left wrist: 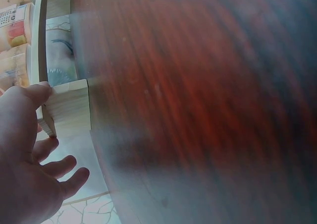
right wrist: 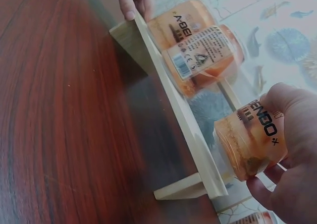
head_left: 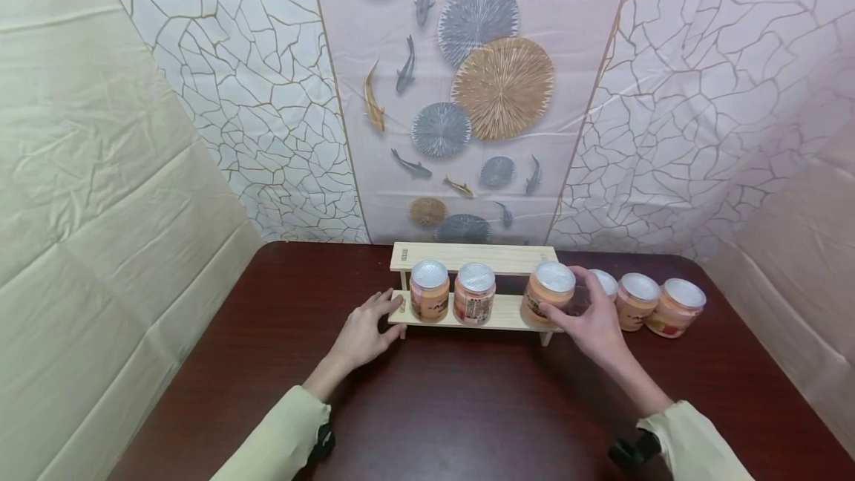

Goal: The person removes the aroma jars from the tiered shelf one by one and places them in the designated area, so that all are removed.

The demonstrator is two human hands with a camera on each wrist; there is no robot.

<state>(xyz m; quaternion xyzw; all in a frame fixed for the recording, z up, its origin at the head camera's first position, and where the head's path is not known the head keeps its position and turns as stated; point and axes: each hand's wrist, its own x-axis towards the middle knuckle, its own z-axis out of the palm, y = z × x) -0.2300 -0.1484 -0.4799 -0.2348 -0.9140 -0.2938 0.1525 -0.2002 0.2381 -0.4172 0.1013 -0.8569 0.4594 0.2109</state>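
Observation:
A two-tier wooden rack (head_left: 508,303) stands on the table. My left hand (head_left: 364,329) grips the left end of its lower shelf, with the thumb on the front edge in the left wrist view (left wrist: 25,140). Two orange jars with silver lids, a left one (head_left: 430,295) and a middle one (head_left: 475,299), sit on that shelf. My right hand (head_left: 597,321) holds a third jar (head_left: 544,295) between thumb and fingers over the shelf's right end. In the right wrist view this jar (right wrist: 247,135) is tilted, its printed label facing the camera.
To the right of the rack, several similar jars (head_left: 637,299) stand in a row on the dark red-brown table (head_left: 467,399). The rack's raised back shelf (head_left: 477,257) runs behind the jars. A patterned cloth (head_left: 494,191) hangs at the table's back edge, with plain cloth at both sides.

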